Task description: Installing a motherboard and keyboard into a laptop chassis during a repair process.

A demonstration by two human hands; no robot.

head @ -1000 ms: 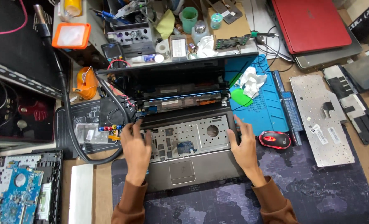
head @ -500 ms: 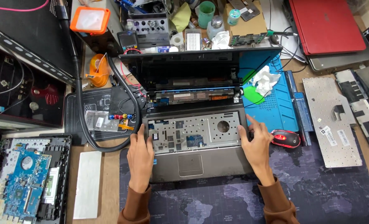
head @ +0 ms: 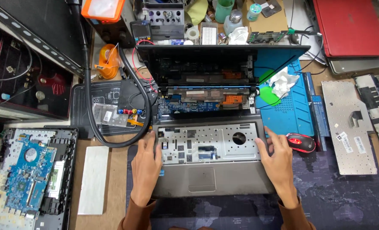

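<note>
An open laptop with its keyboard removed lies in front of me. Its grey palmrest cover [head: 210, 147] sits shifted toward me, baring the blue circuit board [head: 185, 104] near the hinge. My left hand [head: 146, 168] grips the cover's left edge. My right hand [head: 279, 164] grips its right edge. The dark screen [head: 210, 66] stands tilted back behind.
A removed keyboard [head: 349, 127] lies face down at right, next to a red mouse [head: 300, 142] and a blue mat [head: 289, 113]. A stripped laptop base with a blue board [head: 25, 179] is at left. A black hose [head: 89, 93] curves past the laptop's left side. A red laptop [head: 349, 25] rests at top right.
The camera view has shifted, so the laptop sits higher and larger in view. Both hands have slid from the cover's upper corners down along its side edges.
</note>
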